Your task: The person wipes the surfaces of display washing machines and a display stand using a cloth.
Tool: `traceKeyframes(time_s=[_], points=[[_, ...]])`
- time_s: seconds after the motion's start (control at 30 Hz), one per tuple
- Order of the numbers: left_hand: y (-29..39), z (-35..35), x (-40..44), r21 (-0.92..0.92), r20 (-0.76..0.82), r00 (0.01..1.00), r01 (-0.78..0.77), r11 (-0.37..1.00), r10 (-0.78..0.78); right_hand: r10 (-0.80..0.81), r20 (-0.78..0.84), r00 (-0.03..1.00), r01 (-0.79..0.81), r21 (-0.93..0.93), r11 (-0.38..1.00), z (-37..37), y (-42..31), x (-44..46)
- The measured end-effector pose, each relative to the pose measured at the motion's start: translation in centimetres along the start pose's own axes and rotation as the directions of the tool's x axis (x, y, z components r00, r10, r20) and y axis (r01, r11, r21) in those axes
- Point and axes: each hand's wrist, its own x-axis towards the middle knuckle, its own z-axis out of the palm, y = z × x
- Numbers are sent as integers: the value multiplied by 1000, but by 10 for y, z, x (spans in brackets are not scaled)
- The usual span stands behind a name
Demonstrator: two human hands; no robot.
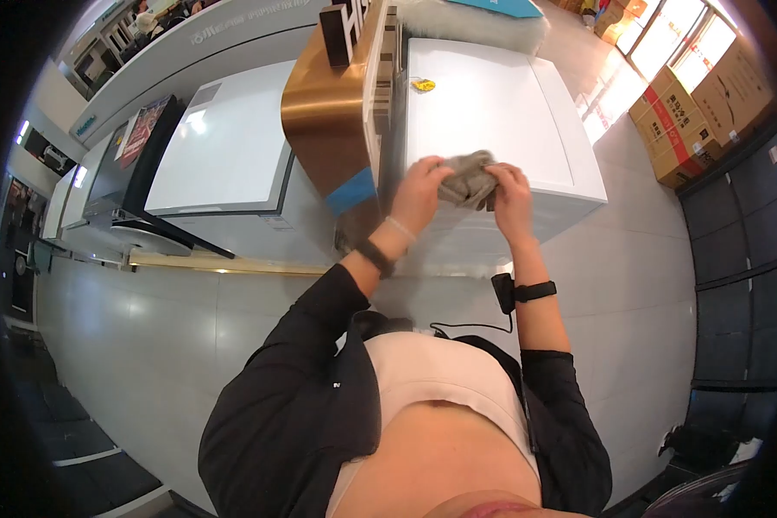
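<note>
Two hands in view, both busy?
– Yes. Left hand (419,197) pinches one side of a bunched grey-brown cloth (468,181); right hand (513,203) has the other side between thumb and fingers. Both grips closed on it.

Where's the cloth exactly?
– Between the hands, at the near edge of the white appliance (492,116), in front of the person. Can't tell if it touches the top; it's a bit blurred.

Anything on that top?
– Yellow tag (423,85), toward the far left corner. White fluffy cover (483,28) just beyond the far edge.

Neighbours?
– Copper-coloured panel (324,116) to the left, blue strip (352,192) low on it. Another white unit (229,151) past that. Cardboard boxes (673,129) stand well apart, on the right.

Wrists?
– Dark band (374,257) on the left, black strap (535,292) with a module on the right.
</note>
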Motion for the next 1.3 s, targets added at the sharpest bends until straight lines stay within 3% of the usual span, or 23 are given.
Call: traceKeyframes(time_s=[0.03,0.13,0.23,0.27,0.3,0.33,0.37,0.4,0.57,0.83,1.03,1.1,1.23,1.3], points=[[-2,3,11,-71,-50,999,16,997,-20,16,-73,997,-18,-27,999,-7,3,6],[-21,17,25,-40,-55,990,129,991,-131,99,-144,985,-93,46,995,-6,13,24],[-37,28,18,128,180,961,190,973,-211,183,125,975,-160,-169,972,38,39,16],[-35,29,12,259,267,942,132,957,-202,206,208,956,-148,-261,954,55,44,11],[-22,27,1,377,351,914,60,924,-202,138,196,971,-52,-387,921,68,42,-1],[-13,27,-6,479,429,878,-22,878,-212,149,180,972,-65,-405,912,72,34,-3],[-11,29,-8,479,463,845,16,878,-268,161,165,973,-78,-424,902,75,28,-3],[-17,31,-8,447,458,859,0,895,-229,175,150,973,-91,-445,891,77,25,-3],[-35,32,-2,230,457,879,30,973,-135,59,248,967,1,-235,972,75,30,0],[-38,45,2,274,321,947,-64,960,-29,-39,306,951,64,-71,995,60,38,12],[-14,63,2,410,208,961,84,908,-183,-169,394,903,163,50,985,45,57,27],[3,69,2,380,174,926,251,891,-335,-217,435,874,187,111,976,35,63,31],[38,69,3,269,73,848,491,829,-525,-243,631,737,65,292,954,7,70,61],[56,52,15,353,26,832,512,784,-555,-211,752,624,-174,398,901,6,63,83]])
